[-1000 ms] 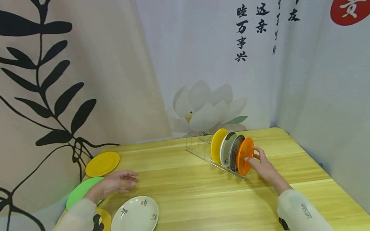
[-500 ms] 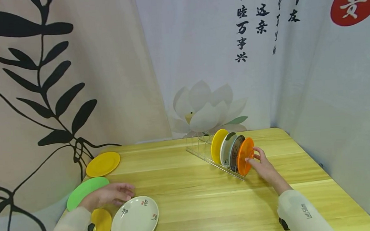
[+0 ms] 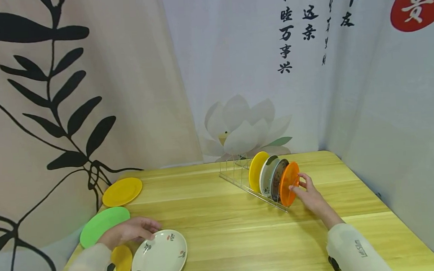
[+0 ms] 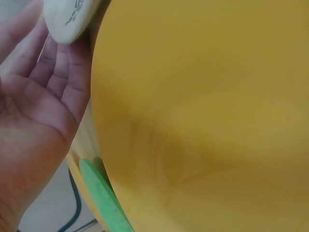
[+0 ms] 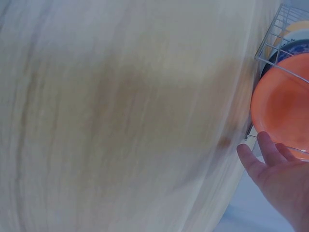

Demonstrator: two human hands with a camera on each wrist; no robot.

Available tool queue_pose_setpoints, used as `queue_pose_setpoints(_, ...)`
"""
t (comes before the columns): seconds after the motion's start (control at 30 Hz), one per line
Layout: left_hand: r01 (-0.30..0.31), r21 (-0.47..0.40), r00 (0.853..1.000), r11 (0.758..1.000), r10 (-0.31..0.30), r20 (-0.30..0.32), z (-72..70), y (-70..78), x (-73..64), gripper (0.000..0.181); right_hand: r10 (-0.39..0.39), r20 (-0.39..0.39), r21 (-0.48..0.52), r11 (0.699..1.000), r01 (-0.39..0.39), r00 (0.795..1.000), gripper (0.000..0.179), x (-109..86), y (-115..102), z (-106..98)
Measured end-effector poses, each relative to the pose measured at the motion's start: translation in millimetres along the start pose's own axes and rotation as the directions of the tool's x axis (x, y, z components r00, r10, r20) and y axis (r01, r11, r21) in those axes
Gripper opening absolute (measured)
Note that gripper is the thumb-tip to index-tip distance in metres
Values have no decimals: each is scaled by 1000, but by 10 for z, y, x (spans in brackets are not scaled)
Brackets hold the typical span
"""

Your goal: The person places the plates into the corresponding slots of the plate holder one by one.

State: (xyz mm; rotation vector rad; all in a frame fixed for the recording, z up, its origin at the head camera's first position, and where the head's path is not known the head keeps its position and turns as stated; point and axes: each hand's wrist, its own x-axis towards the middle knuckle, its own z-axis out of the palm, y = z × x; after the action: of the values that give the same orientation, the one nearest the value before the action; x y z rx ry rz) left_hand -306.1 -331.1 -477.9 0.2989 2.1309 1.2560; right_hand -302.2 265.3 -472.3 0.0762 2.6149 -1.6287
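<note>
My left hand (image 3: pixel 134 230) is at the upper left rim of a white plate (image 3: pixel 160 261) with small printed marks, the thumb over the rim. In the left wrist view the fingers (image 4: pixel 60 72) curl at the edge of this white plate (image 4: pixel 67 21). My right hand (image 3: pixel 309 194) touches an orange plate (image 3: pixel 288 185), which stands at the near end of a wire plate rack (image 3: pixel 239 184). The right wrist view has its fingertips (image 5: pixel 263 137) against the lower edge of the orange plate (image 5: pixel 285 101).
Behind the orange plate, the rack holds a dark patterned plate (image 3: pixel 278 179), a grey-green plate (image 3: pixel 270 171), a white one and a yellow plate (image 3: pixel 256 172). Left on the wooden table (image 3: pixel 216 236) lie a green plate (image 3: pixel 102 223), a yellow plate (image 3: pixel 122 191) and another yellow plate (image 3: pixel 121 259).
My left hand has come down from above the table to the white plate's rim, and its thumb now lies over the edge. The right hand stays at the orange plate.
</note>
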Motion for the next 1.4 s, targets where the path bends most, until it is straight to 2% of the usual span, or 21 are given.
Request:
queue_pose_setpoints(0.5, 2, 69, 998, 998, 2, -57, 72, -9, 38, 25, -20, 1, -5, 1000, 20, 1000, 74, -15, -3, 5)
queue_pose_setpoints(0.83, -23, 8, 999, 1000, 23, -36, 9, 120, 69, 26, -27, 4, -10, 1000, 27, 1000, 74, -10, 2, 13)
queue_pose_setpoints(1.07, 12, 13, 992, 1000, -10, -129, -83, 330, 101, 30, -20, 4, -5, 1000, 20, 1000, 74, -4, -4, 12)
queue_pose_setpoints(1.2, -25, 23, 982, 999, 28, -185, -133, 429, 143, 31, -25, 2, 0, 1000, 25, 1000, 74, -10, -6, 8)
queue_pose_setpoints(1.4, -85, -88, 952, 992, 55, -302, -158, 561, 271, 40, -24, 0, -12, 1000, 24, 1000, 76, -14, -1, 4)
